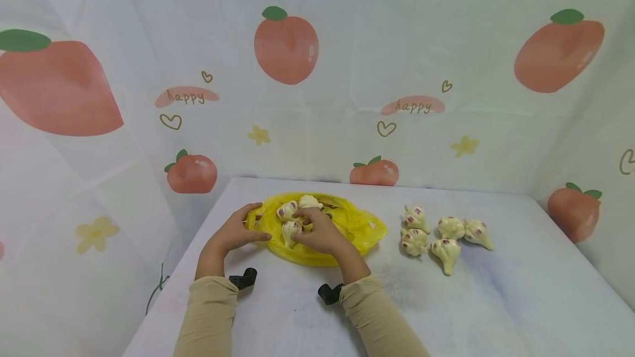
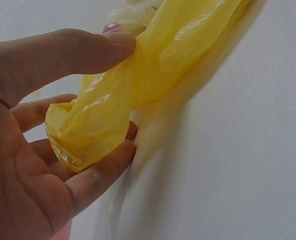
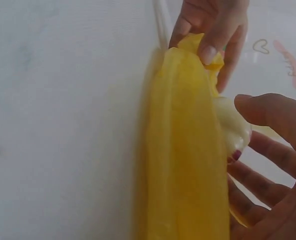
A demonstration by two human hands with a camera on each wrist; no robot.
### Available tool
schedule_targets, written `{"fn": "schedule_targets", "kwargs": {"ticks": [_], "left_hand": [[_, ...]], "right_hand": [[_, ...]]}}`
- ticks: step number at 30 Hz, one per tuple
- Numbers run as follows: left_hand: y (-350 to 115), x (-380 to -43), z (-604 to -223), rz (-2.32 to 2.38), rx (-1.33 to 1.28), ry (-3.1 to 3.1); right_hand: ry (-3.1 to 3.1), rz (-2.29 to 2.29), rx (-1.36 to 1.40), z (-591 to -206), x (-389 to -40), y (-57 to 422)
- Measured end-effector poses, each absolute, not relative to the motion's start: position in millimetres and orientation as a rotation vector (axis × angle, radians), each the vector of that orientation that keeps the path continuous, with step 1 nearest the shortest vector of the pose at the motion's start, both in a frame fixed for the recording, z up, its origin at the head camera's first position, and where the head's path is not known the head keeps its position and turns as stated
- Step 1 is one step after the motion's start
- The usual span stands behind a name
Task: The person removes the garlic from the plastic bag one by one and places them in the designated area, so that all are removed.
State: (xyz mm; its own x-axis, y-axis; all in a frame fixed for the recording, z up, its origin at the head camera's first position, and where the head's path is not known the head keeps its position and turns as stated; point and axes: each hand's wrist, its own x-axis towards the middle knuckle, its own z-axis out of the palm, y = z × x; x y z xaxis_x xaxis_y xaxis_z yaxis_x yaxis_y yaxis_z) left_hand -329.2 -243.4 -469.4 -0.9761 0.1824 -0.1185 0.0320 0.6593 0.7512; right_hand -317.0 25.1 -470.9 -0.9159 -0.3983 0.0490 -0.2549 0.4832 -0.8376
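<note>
A yellow plastic bag [image 1: 317,259] lies spread on the table with its mouth up and several garlic bulbs [image 1: 286,211] inside. At the bag's left rim is my left hand [image 1: 237,231]; its thumb presses the folded plastic [image 2: 100,120] from one side and its fingers lie behind it. Over the bag's middle, my right hand [image 1: 321,233] holds a purple-marked garlic bulb [image 3: 232,127] between thumb and fingers, close inside the near rim. Part of that bulb is hidden by the bag wall in the right wrist view.
To the right of the bag, several more garlic bulbs [image 1: 446,252] sit grouped on the white table [image 1: 496,313]. A cloth backdrop [image 1: 337,59] printed with peaches hangs behind and at the sides. Black wrist devices [image 1: 329,293] sit at both sleeves.
</note>
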Motion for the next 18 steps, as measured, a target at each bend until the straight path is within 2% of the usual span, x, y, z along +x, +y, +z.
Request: {"fn": "schedule_targets", "kwargs": {"ticks": [18], "left_hand": [[-243.0, -330.5, -472.3, 1.199, 0.162, 2.692]], "right_hand": [[2.591, -1.382, -0.634, -479.2, -320.6, 22.3]]}}
